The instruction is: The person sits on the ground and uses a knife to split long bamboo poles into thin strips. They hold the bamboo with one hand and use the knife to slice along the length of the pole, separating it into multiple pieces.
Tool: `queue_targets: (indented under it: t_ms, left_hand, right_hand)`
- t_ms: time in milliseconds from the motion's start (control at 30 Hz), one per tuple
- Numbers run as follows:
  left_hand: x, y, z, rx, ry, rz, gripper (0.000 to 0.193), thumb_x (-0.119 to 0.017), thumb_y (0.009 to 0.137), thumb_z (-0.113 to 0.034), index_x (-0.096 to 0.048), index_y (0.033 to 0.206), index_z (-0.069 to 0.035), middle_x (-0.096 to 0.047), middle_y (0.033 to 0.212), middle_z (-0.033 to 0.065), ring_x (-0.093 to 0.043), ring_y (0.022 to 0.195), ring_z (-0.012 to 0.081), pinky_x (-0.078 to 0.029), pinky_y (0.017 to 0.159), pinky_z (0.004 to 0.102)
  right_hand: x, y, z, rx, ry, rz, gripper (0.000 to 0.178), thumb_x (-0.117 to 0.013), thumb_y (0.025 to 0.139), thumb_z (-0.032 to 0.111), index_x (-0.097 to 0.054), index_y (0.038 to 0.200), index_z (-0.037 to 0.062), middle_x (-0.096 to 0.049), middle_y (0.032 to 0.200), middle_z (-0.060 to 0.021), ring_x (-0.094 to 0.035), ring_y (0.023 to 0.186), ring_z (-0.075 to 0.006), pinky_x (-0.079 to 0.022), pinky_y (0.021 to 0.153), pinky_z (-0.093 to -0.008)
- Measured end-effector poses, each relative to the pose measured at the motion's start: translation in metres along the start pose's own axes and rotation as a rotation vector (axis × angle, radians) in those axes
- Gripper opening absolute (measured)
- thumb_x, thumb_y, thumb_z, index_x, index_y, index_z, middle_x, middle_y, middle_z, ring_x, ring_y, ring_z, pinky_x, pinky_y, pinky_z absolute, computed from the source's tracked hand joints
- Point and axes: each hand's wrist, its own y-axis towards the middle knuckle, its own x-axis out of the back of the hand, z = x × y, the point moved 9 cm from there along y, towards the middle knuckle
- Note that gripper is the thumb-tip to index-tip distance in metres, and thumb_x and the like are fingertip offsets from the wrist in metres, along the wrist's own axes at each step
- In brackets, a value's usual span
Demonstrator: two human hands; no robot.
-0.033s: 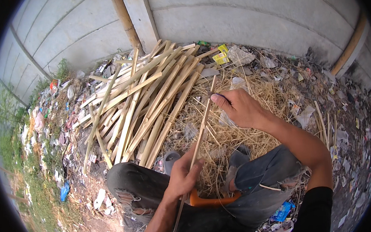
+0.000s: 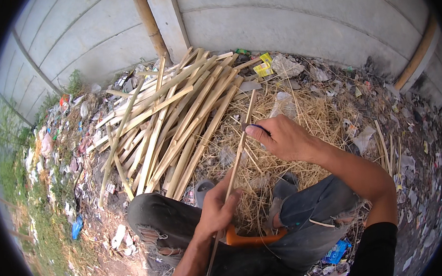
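Observation:
A long thin bamboo strip [image 2: 239, 159] slants up and away from my lap. Around its lower part, between thumb and fingers, my left hand [image 2: 217, 209] is closed. My right hand [image 2: 286, 138] grips a small knife [image 2: 244, 127] with a dark blue handle, mostly hidden in the fist. The knife's dark blade lies across the strip, touching it well above my left hand. Beyond the strip's tip some bare length sticks out. Below my left hand the strip runs down over my lap.
A heap of split bamboo pieces [image 2: 179, 120] lies ahead to the left. Dry shavings [image 2: 305, 112] cover the ground in front. An orange curved piece [image 2: 255, 239] shows between my legs. A concrete wall [image 2: 295, 22] with a bamboo pole [image 2: 149, 23] stands behind, with litter all around.
My right hand and the knife have slid a short way down the strip, toward me and slightly left. My left hand holds the strip in the same place.

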Motion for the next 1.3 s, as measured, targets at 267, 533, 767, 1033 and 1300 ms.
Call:
queue_targets:
  t_ms: [267, 533, 767, 1033, 1300]
  left_hand:
    - [0.006, 0.000, -0.009, 0.027, 0.111, -0.047, 0.059, -0.064, 0.096, -0.009, -0.044, 0.150, 0.006, -0.062, 0.132, 0.0106, -0.055, 0.119, 0.0120, -0.043, 0.104, 0.0294]
    - [0.011, -0.005, -0.023, 0.006, 0.095, -0.081, 0.059, -0.064, 0.095, -0.008, -0.046, 0.150, 0.005, -0.062, 0.138, 0.0121, -0.055, 0.124, 0.0138, -0.043, 0.105, 0.0305]
    - [0.011, -0.004, -0.011, 0.014, 0.036, -0.028, 0.058, -0.060, 0.098, -0.008, -0.042, 0.154, 0.000, -0.065, 0.133, 0.0137, -0.058, 0.116, 0.0132, -0.046, 0.101, 0.0299]
    - [0.006, -0.001, -0.014, -0.034, 0.013, 0.014, 0.058, -0.059, 0.099, -0.010, -0.041, 0.152, 0.006, -0.059, 0.142, 0.0196, -0.054, 0.130, 0.0200, -0.040, 0.110, 0.0333]
    - [0.013, -0.002, -0.010, 0.142, -0.198, 0.021, 0.066, -0.059, 0.089, 0.000, -0.041, 0.153, -0.001, -0.065, 0.112, 0.0089, -0.058, 0.080, 0.0114, -0.050, 0.070, 0.0250]
  right_hand:
    - [0.020, 0.013, -0.011, -0.170, 0.058, -0.111, 0.052, -0.048, 0.106, 0.041, -0.067, 0.085, -0.0025, -0.063, 0.069, -0.0261, -0.064, 0.070, -0.0470, -0.049, 0.064, -0.0504]
    - [0.005, 0.012, 0.014, -0.135, 0.033, -0.003, 0.052, -0.047, 0.105, 0.039, -0.067, 0.081, -0.0019, -0.064, 0.071, -0.0283, -0.065, 0.072, -0.0486, -0.050, 0.068, -0.0525]
    - [-0.022, -0.004, 0.026, -0.052, -0.023, 0.060, 0.059, -0.053, 0.100, 0.052, -0.069, 0.078, 0.0004, -0.063, 0.067, -0.0260, -0.067, 0.072, -0.0446, -0.052, 0.067, -0.0505]
    - [-0.040, -0.004, 0.021, 0.017, 0.096, 0.284, 0.064, -0.050, 0.101, 0.055, -0.069, 0.076, -0.0008, -0.062, 0.063, -0.0213, -0.066, 0.064, -0.0383, -0.050, 0.063, -0.0442]
    - [-0.009, -0.010, 0.021, 0.037, 0.348, -0.025, 0.044, -0.049, 0.104, 0.035, -0.063, 0.087, -0.0030, -0.056, 0.064, -0.0184, -0.058, 0.061, -0.0324, -0.043, 0.061, -0.0432]
